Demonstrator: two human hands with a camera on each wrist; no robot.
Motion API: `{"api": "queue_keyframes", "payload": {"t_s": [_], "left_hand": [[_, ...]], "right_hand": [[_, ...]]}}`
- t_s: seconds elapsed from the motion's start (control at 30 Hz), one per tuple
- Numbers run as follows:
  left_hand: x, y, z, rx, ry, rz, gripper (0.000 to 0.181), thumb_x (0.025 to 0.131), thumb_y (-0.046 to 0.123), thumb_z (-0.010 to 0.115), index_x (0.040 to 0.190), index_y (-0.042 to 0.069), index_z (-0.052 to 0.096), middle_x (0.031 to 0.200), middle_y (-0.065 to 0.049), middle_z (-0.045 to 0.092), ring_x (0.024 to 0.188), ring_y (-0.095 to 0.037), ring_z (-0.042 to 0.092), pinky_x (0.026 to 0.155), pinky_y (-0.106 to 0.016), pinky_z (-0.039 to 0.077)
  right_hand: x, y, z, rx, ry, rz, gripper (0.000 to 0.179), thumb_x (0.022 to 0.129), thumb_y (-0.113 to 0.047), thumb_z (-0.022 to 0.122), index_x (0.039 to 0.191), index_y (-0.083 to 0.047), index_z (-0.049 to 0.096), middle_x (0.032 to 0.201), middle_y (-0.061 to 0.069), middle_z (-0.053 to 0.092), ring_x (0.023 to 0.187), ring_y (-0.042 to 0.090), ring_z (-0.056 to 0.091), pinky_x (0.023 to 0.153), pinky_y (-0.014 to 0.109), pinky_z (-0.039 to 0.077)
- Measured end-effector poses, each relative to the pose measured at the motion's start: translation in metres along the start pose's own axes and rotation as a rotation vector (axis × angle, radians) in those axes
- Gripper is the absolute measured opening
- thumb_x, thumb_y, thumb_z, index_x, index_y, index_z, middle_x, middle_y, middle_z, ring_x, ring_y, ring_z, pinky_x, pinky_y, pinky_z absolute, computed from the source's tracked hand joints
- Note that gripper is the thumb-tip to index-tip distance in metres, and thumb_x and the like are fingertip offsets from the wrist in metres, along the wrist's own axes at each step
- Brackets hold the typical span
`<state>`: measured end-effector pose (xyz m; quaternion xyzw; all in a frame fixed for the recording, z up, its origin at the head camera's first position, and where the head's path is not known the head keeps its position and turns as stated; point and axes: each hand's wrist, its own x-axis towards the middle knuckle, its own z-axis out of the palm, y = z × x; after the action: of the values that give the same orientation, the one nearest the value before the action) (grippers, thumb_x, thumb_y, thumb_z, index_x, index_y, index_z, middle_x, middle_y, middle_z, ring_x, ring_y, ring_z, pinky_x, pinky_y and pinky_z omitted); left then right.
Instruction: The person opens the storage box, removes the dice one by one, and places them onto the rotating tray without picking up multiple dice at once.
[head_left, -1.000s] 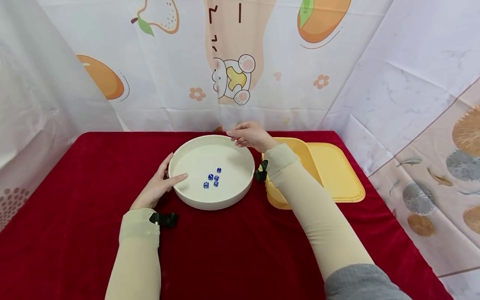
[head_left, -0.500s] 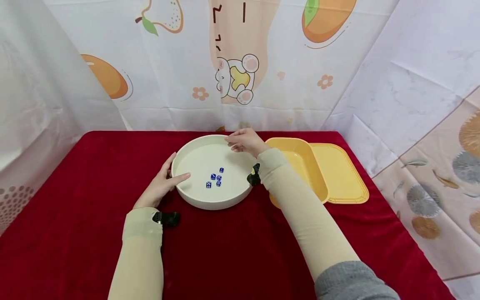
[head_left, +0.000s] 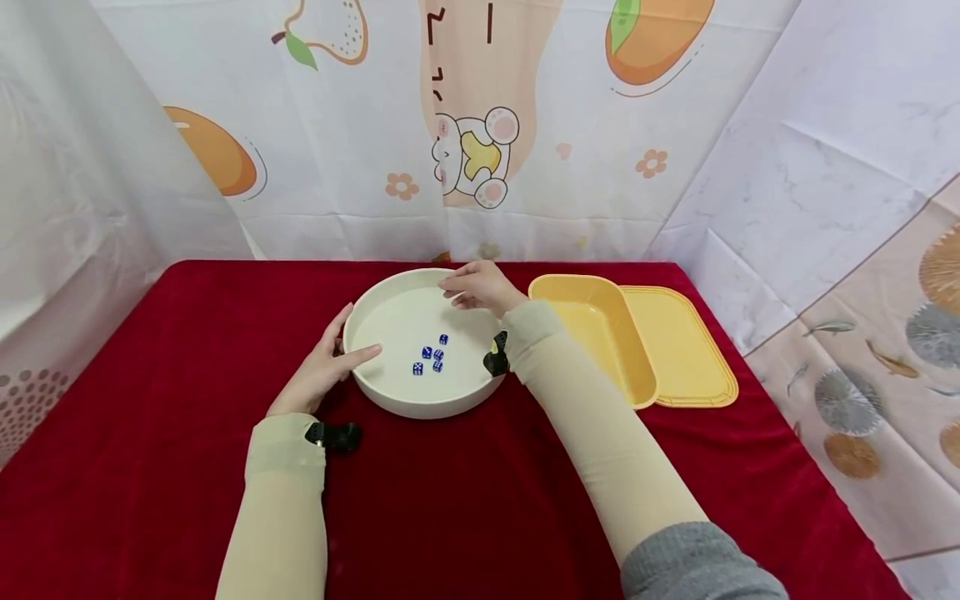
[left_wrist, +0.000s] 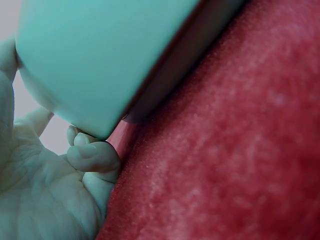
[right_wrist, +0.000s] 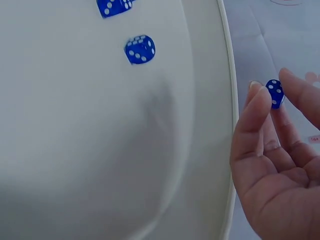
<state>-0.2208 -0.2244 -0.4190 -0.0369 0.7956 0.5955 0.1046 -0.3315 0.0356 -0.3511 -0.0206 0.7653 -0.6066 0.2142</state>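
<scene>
A round cream tray (head_left: 397, 321) holds several blue dice (head_left: 417, 368) with white pips, grouped near its middle. My left hand (head_left: 318, 371) grips the tray's left side, thumb over the rim. In the left wrist view, fingers of that hand (left_wrist: 45, 185) curl against the tray's lower edge. My right hand (head_left: 483, 287) is over the tray's back right part. The right wrist view shows this hand (right_wrist: 280, 180) pinching one blue die (right_wrist: 275, 93) between thumb and fingertips. Another die (right_wrist: 140, 49) lies on the tray floor in that view.
A yellow rectangular box (head_left: 633, 350) stands right of the tray, partly hidden by my right forearm. Its flat yellow lid (head_left: 686, 350) lies beyond it on the right. A red cloth (head_left: 450, 500) covers the table, with a printed curtain (head_left: 330, 167) behind.
My right hand has moved left and inward from the tray's back right rim, its forearm uncovering more of the yellow box. The left hand keeps its grip; the head view shifts slightly.
</scene>
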Motion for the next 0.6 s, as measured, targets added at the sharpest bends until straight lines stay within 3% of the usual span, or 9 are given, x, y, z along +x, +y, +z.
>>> {"api": "queue_keyframes", "payload": {"t_s": [0.23, 0.43, 0.6], "left_hand": [[-0.001, 0.0, 0.001, 0.008, 0.0, 0.002, 0.099, 0.089, 0.045, 0.072, 0.159, 0.038, 0.002, 0.1, -0.005, 0.04, 0.068, -0.012, 0.038, 0.061, -0.023, 0.036], [-0.001, 0.001, 0.001, 0.004, -0.007, 0.006, 0.099, 0.089, 0.044, 0.072, 0.159, 0.038, 0.001, 0.1, -0.005, 0.04, 0.068, -0.012, 0.038, 0.061, -0.024, 0.036], [-0.001, 0.001, 0.001, -0.004, -0.009, 0.008, 0.099, 0.089, 0.044, 0.072, 0.159, 0.038, 0.002, 0.1, -0.006, 0.04, 0.069, -0.012, 0.039, 0.061, -0.024, 0.037]], "right_hand": [[0.001, 0.004, 0.015, 0.024, -0.013, -0.032, 0.018, 0.093, -0.014, 0.07, 0.105, 0.0, 0.068, 0.095, 0.014, 0.071, 0.062, 0.014, 0.061, 0.081, 0.034, 0.057], [0.002, 0.003, 0.025, -0.007, -0.028, -0.062, 0.022, 0.094, -0.018, 0.069, 0.109, -0.001, 0.069, 0.115, 0.024, 0.069, 0.076, 0.022, 0.064, 0.094, 0.042, 0.054], [0.006, 0.004, 0.028, -0.011, 0.015, -0.079, 0.027, 0.095, -0.02, 0.068, 0.114, -0.001, 0.069, 0.122, 0.024, 0.066, 0.078, 0.021, 0.064, 0.089, 0.038, 0.056]]}}
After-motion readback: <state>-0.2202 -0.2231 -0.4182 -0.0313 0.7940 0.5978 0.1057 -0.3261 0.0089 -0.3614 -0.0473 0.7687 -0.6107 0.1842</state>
